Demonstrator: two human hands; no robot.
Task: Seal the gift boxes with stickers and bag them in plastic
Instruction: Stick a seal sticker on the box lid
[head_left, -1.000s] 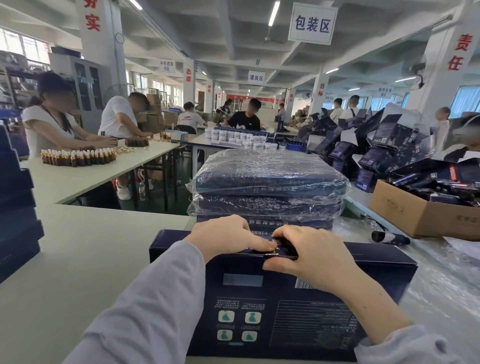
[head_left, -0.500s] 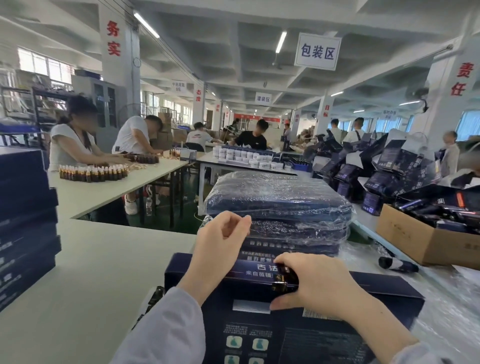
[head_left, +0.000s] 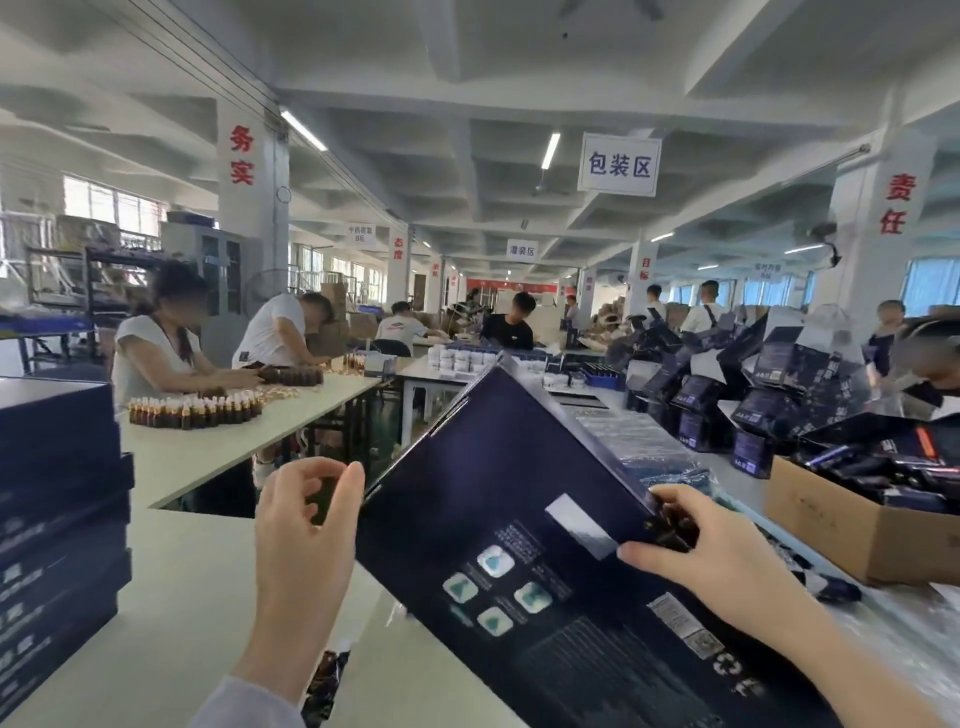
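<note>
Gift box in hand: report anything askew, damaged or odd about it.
The gift box is askew only because the right hand pinches its right edge and holds it tilted, one corner pointing up. No dent, tear or spill shows on its printed face.

The gift box (head_left: 519, 493) tilts over the table (head_left: 171, 597), with the left hand (head_left: 306, 525) just beside its left edge and the right hand (head_left: 727, 561) gripping its right edge. A stack of boxes (head_left: 57, 519) sits far left and a carton (head_left: 852, 525) far right. Bottles (head_left: 192, 410) stand on the table behind.
</note>
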